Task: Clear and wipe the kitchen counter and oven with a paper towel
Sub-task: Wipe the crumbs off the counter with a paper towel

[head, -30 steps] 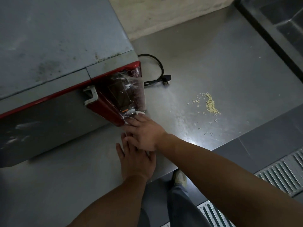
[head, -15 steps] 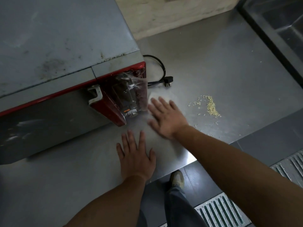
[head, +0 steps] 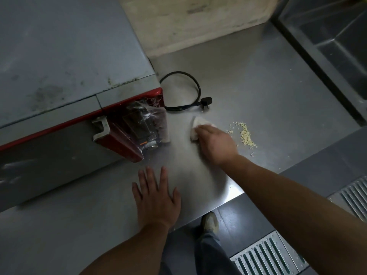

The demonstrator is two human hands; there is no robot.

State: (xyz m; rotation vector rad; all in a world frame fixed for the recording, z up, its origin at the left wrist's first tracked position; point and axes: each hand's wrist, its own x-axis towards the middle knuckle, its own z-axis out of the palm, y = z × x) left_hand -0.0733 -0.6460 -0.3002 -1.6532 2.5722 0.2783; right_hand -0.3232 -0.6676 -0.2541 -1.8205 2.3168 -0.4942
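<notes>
Where the counter [head: 258, 80] runs right of the oven [head: 65, 62], open steel is seen up to the wall and the sink [head: 337, 42] edge; its front edge is just behind the left hand [head: 156, 201]. That hand is laid flat, fingers spread, holding nothing. The towel [head: 195, 128] — white, crumpled, small — is pressed to the counter under the right hand [head: 214, 143], between the oven's corner and a crumb pile [head: 245, 135], near the cord [head: 182, 92]. Right fingers are blurred; curl cannot be told, though the towel is covered by them. The oven's left side is cut off — its panel is wrapped in plastic.
</notes>
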